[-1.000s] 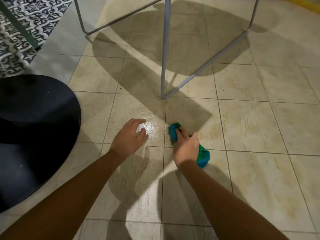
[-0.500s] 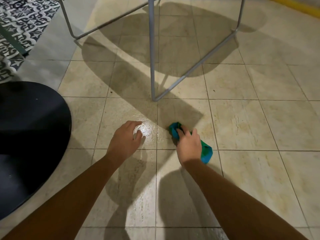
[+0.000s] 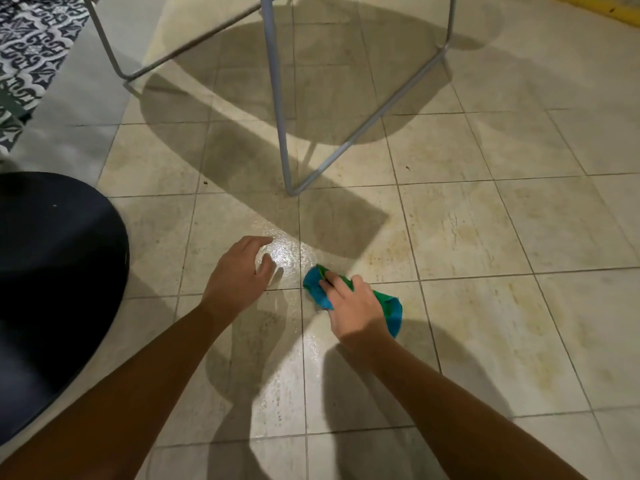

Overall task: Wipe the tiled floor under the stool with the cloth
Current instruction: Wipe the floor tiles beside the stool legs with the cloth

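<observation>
A bunched blue and green cloth (image 3: 389, 311) lies on the beige tiled floor (image 3: 485, 306), and my right hand (image 3: 353, 310) presses down on it with fingers closed over it. To its left, my left hand (image 3: 239, 273) rests on the floor with fingers spread, holding nothing. A wet shiny patch (image 3: 285, 252) gleams between and ahead of both hands. The stool's grey metal leg frame (image 3: 277, 109) stands farther ahead, its nearest foot just beyond the wet patch; the seat is out of view.
A large round black object (image 3: 59, 282) fills the left side, close to my left arm. A black and white patterned rug (image 3: 31, 46) lies at the far left. A yellow strip (image 3: 595, 8) runs along the far right edge.
My right hand has drawn the cloth slightly toward me across the tile joint. The view shifted a little; the stool frame and my left hand stay in place.
</observation>
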{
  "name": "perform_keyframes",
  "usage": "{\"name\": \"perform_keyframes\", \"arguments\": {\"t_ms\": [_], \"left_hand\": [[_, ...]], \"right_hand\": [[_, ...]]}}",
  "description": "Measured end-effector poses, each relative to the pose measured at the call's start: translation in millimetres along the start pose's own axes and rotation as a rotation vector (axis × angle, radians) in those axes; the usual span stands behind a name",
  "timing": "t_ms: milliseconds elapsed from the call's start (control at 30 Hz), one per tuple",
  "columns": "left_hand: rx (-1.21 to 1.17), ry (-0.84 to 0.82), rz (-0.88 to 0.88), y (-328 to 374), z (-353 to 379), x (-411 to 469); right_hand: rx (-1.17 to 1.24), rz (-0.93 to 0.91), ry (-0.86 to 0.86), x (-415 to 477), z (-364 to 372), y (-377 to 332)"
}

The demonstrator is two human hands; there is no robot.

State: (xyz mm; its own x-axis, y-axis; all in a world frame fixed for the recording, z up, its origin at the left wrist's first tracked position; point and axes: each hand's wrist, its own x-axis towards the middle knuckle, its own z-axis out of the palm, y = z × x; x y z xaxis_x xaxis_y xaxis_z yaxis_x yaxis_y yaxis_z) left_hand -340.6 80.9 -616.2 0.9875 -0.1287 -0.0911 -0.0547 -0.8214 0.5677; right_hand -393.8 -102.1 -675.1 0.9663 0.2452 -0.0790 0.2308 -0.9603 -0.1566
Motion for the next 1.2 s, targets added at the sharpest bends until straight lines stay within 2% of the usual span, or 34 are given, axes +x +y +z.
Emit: {"name": "perform_keyframes", "arguments": {"t_ms": [33,133,233,300,433,533,600,700,767,800,867,1000,1133,1200], "left_hand": [[0.0,-0.01,0.015,3,2,0],[-0.007,-0.036,0.038,15,7,1],[-0.029,-0.062,0.049,30,14,2],[-0.034,-0.091,0.062,39,20,0],[0.022,-0.184,0.166,57,32,-4],[0.066,-0.188,0.181,63,38,-3],[0.065,-0.173,0.193,68,42,-2],[0.064,-0.187,0.22,74,47,-2],[0.059,-0.215,0.224,78,52,-2],[0.052,-0.224,0.221,80,54,-2],[0.045,-0.239,0.225,87,59,-1],[0.077,-0.311,0.263,104,69,0],[0.096,-0.313,0.293,118,76,-1],[0.092,-0.32,0.303,123,80,-3]], "right_hand": [[-0.024,0.01,0.031,-14,0,6],[-0.126,0.027,-0.033,-55,0,26],[-0.116,0.111,-0.01,-92,-9,52],[-0.095,0.195,-0.026,-113,-14,71],[-0.005,0.481,0.031,-137,-14,98],[-0.071,0.518,-0.107,-125,-17,85],[-0.058,0.637,-0.133,-114,-13,66],[-0.016,0.551,-0.073,-99,3,51],[-0.06,0.404,-0.123,-108,6,50],[-0.079,0.33,-0.088,-115,1,51],[0.016,0.298,0.007,-135,-7,61],[0.123,0.339,0.051,-185,-7,98],[0.08,0.545,0.005,-185,-19,119],[-0.04,0.606,-0.008,-168,-18,110]]}}
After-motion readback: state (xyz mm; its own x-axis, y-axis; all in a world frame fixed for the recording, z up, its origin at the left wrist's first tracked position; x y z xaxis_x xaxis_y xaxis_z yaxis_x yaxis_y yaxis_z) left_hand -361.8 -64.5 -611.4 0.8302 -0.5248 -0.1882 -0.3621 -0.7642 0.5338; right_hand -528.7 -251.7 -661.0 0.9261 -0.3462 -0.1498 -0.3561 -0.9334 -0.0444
